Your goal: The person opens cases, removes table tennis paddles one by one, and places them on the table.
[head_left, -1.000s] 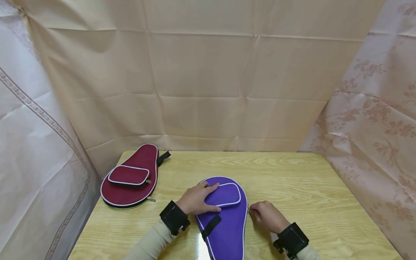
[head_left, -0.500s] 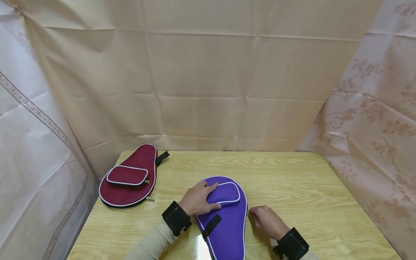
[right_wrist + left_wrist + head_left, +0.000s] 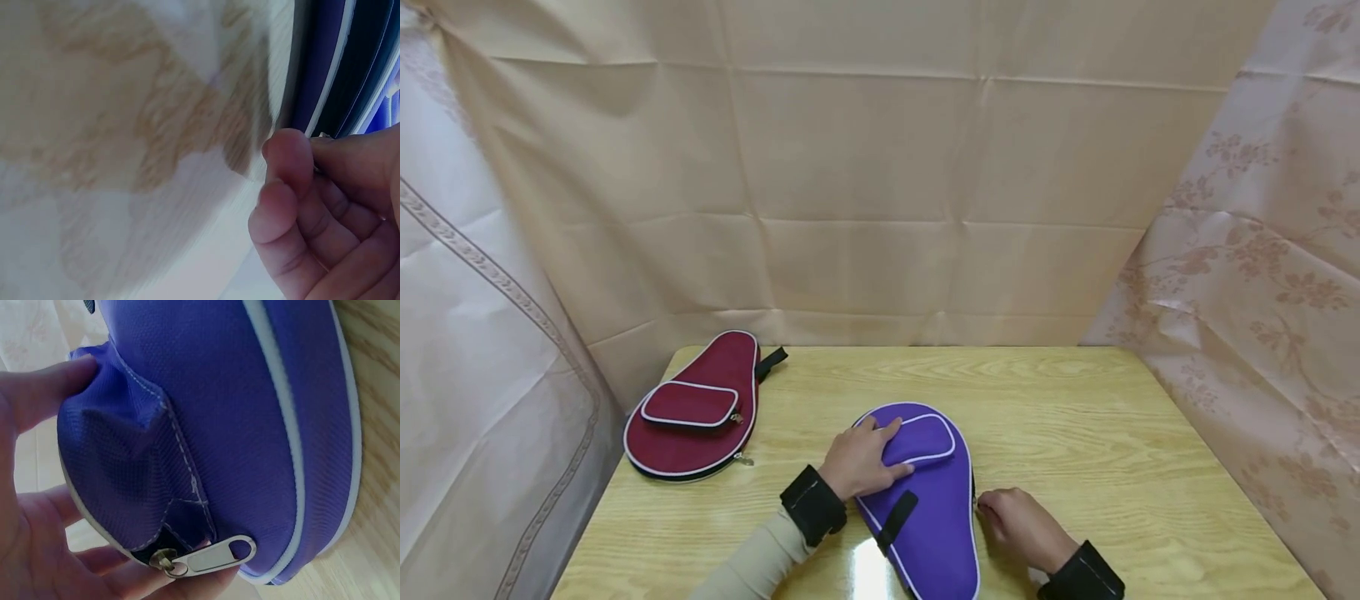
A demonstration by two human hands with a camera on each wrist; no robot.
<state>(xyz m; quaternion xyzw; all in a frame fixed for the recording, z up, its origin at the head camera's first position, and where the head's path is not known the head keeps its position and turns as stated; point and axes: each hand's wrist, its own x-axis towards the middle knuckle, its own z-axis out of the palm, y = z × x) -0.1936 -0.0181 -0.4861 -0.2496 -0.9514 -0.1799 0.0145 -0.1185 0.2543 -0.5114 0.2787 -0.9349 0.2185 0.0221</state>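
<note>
A purple padded table tennis bat case [image 3: 934,521] with white piping lies on the table, its round end away from me. My left hand [image 3: 859,462] grips the small front pocket [image 3: 119,462] of the case, thumb and fingers on opposite sides. The pocket's metal zipper pull [image 3: 212,557] hangs by the fingertips. At the case's right edge my right hand [image 3: 1021,523] pinches the main zipper pull, mostly hidden by thumb and forefinger [image 3: 290,156]. Behind those fingers, a dark gap [image 3: 350,75] runs between the two piped edges.
A dark red case [image 3: 700,408] of the same shape, with a front pocket and black strap [image 3: 771,363], lies at the table's back left. The wooden table [image 3: 1075,433] ends against a beige cloth [image 3: 865,167]. Patterned cloths hang at both sides.
My right hand has slid toward me along the case's right edge, and more of a dark zipper line shows behind it. The case's narrow end has swung slightly right. The left hand keeps its grip.
</note>
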